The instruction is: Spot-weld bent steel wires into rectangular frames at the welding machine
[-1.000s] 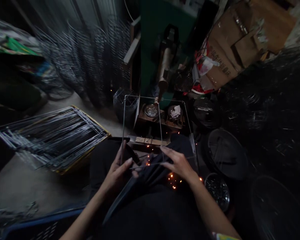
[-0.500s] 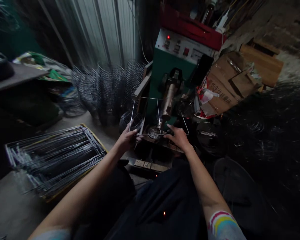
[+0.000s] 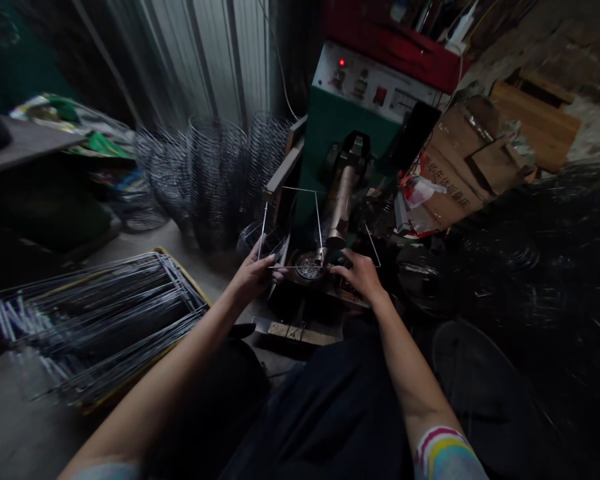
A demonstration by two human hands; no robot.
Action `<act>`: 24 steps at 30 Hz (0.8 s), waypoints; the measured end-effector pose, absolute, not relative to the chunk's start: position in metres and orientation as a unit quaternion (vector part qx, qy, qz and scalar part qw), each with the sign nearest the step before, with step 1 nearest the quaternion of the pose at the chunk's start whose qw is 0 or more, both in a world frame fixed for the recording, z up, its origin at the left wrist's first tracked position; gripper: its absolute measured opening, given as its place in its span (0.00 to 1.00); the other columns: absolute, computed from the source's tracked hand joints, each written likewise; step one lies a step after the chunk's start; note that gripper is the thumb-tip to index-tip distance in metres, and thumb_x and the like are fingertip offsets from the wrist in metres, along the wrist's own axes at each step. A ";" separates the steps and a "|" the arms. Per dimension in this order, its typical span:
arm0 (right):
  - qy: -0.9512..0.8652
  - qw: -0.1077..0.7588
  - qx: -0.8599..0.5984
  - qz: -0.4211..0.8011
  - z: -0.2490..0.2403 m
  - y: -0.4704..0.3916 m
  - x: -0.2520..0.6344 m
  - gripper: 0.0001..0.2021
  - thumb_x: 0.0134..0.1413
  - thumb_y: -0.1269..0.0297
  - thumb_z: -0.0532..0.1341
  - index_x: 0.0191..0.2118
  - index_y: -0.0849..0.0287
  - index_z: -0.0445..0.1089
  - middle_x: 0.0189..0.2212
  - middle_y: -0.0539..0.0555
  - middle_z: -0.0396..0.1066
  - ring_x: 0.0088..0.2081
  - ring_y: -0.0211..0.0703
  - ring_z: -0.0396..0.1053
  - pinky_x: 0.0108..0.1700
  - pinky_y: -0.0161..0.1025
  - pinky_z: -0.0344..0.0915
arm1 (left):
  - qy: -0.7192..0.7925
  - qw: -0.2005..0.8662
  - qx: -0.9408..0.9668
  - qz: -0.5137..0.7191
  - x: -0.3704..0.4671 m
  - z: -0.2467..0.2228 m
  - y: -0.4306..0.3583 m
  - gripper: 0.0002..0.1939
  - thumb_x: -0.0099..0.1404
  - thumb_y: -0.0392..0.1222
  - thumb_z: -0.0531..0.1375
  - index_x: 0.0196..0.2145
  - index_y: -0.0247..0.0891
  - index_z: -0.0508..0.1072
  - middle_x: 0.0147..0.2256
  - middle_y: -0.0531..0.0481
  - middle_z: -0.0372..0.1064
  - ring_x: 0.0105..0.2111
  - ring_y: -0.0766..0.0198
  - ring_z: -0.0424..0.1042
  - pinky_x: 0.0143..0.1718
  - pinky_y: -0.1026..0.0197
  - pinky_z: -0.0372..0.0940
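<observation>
A thin rectangular wire frame point(image 3: 319, 227) with a middle crossbar is held level in front of a green machine point(image 3: 325, 113). My left hand point(image 3: 253, 275) is closed on the frame's near left corner, thumb on top. At the near side, right of the crossbar, my right hand point(image 3: 364, 275) has thumb and forefinger closed at the wire, beside the tip of the machine's copper-coloured rod point(image 3: 342, 207). The exact pinch is hard to make out. Between my hands, under the near wire, sits a round dish point(image 3: 300, 272) of small shiny metal pieces.
A stack of wire frames point(image 3: 105, 320) lies low on the left. Coiled wire rings point(image 3: 215, 173) stand in piles behind it, against a corrugated metal sheet point(image 3: 180, 60). Cardboard boxes point(image 3: 473, 167) lean right of the machine. Dark wire heaps point(image 3: 540, 247) fill the right side.
The view has shifted slightly, so the machine appears higher and further right. The crossbar end of the frame sits slightly nearer the rod. Both hands keep nearly the same hold.
</observation>
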State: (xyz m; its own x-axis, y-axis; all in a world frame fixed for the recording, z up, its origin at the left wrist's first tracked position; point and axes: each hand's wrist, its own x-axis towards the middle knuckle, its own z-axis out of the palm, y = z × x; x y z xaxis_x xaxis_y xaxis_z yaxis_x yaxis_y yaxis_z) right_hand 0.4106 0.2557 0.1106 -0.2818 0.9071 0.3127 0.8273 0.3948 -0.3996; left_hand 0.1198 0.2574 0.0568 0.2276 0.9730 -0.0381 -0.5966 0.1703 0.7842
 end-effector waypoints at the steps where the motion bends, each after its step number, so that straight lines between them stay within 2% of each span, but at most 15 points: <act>1: -0.797 0.256 -0.542 0.075 0.109 0.256 0.413 0.26 0.54 0.56 0.71 0.57 0.56 0.71 0.48 0.58 0.77 0.49 0.52 0.75 0.52 0.42 0.68 | 0.282 0.709 0.331 0.556 0.120 0.056 0.257 0.51 0.64 0.33 0.63 0.72 0.44 0.32 0.26 0.48 0.75 0.21 0.61 0.75 0.22 0.66 0.67; 5: -0.750 0.337 -0.569 0.005 0.098 0.258 0.443 0.26 0.55 0.51 0.68 0.56 0.59 0.72 0.55 0.62 0.71 0.57 0.55 0.67 0.60 0.49 0.62 | 0.288 0.710 0.341 0.545 0.119 0.053 0.255 0.49 0.66 0.34 0.62 0.72 0.44 0.34 0.28 0.46 0.76 0.22 0.62 0.76 0.25 0.64 0.70; 7: -0.672 0.389 -0.630 -0.002 0.090 0.262 0.464 0.27 0.56 0.49 0.65 0.55 0.62 0.71 0.54 0.65 0.71 0.56 0.57 0.68 0.59 0.51 0.64 | 0.286 0.707 0.347 0.546 0.119 0.051 0.258 0.49 0.66 0.34 0.63 0.72 0.44 0.35 0.28 0.47 0.76 0.22 0.61 0.76 0.24 0.64 0.71; 8: -0.631 0.407 -0.660 0.032 0.087 0.265 0.473 0.26 0.58 0.49 0.63 0.54 0.64 0.72 0.51 0.66 0.73 0.52 0.56 0.71 0.54 0.51 0.67 | 0.282 0.704 0.349 0.551 0.118 0.051 0.260 0.50 0.65 0.34 0.63 0.72 0.45 0.35 0.27 0.48 0.76 0.23 0.60 0.76 0.23 0.64 0.70; 10: -0.564 0.428 -0.687 0.162 0.084 0.270 0.483 0.24 0.59 0.48 0.58 0.48 0.66 0.74 0.40 0.64 0.77 0.37 0.50 0.75 0.39 0.44 0.72 | 0.280 0.701 0.351 0.554 0.119 0.050 0.264 0.51 0.64 0.34 0.64 0.72 0.44 0.35 0.26 0.50 0.75 0.22 0.60 0.76 0.22 0.64 0.70; 12: -0.513 0.453 -0.671 0.284 0.085 0.271 0.483 0.23 0.57 0.47 0.57 0.41 0.65 0.74 0.29 0.58 0.76 0.23 0.42 0.70 0.25 0.37 0.67 | 0.286 0.699 0.351 0.553 0.118 0.052 0.262 0.52 0.63 0.35 0.64 0.72 0.44 0.33 0.25 0.51 0.74 0.22 0.59 0.76 0.21 0.64 0.70; 15: -0.478 0.491 -0.638 0.351 0.088 0.252 0.472 0.24 0.49 0.42 0.62 0.34 0.63 0.71 0.21 0.51 0.70 0.17 0.36 0.63 0.18 0.31 0.57 | 0.295 0.696 0.359 0.547 0.115 0.051 0.235 0.54 0.63 0.37 0.65 0.72 0.44 0.31 0.25 0.50 0.75 0.20 0.60 0.75 0.22 0.63 0.70; 17: -0.471 0.493 -0.622 0.385 0.083 0.218 0.467 0.26 0.44 0.40 0.65 0.33 0.62 0.70 0.18 0.49 0.68 0.15 0.35 0.62 0.16 0.30 0.55 | 0.302 0.700 0.367 0.533 0.111 0.042 0.204 0.54 0.64 0.40 0.65 0.72 0.46 0.30 0.27 0.48 0.76 0.22 0.59 0.76 0.24 0.62 0.71; 19: -0.458 0.488 -0.610 0.424 0.068 0.168 0.468 0.27 0.42 0.38 0.67 0.33 0.61 0.69 0.18 0.48 0.68 0.15 0.35 0.63 0.16 0.30 0.56 | 0.311 0.717 0.370 0.502 0.103 0.028 0.171 0.54 0.64 0.42 0.66 0.72 0.50 0.31 0.32 0.46 0.77 0.28 0.57 0.78 0.29 0.60 0.73; 22: -0.439 0.449 -0.628 0.460 0.039 0.076 0.476 0.27 0.46 0.38 0.66 0.35 0.61 0.69 0.20 0.49 0.70 0.17 0.36 0.67 0.17 0.30 0.59 | 0.316 0.744 0.346 0.477 0.082 0.012 0.142 0.56 0.62 0.48 0.67 0.70 0.58 0.28 0.42 0.43 0.77 0.32 0.57 0.79 0.33 0.57 0.74; 24: -0.419 0.418 -0.646 0.482 0.027 0.019 0.483 0.27 0.49 0.37 0.65 0.37 0.61 0.70 0.22 0.51 0.71 0.18 0.38 0.69 0.18 0.30 0.61 | 0.333 0.755 0.310 0.472 0.064 0.016 0.140 0.48 0.66 0.56 0.62 0.70 0.58 0.31 0.46 0.41 0.76 0.28 0.61 0.77 0.30 0.59 0.72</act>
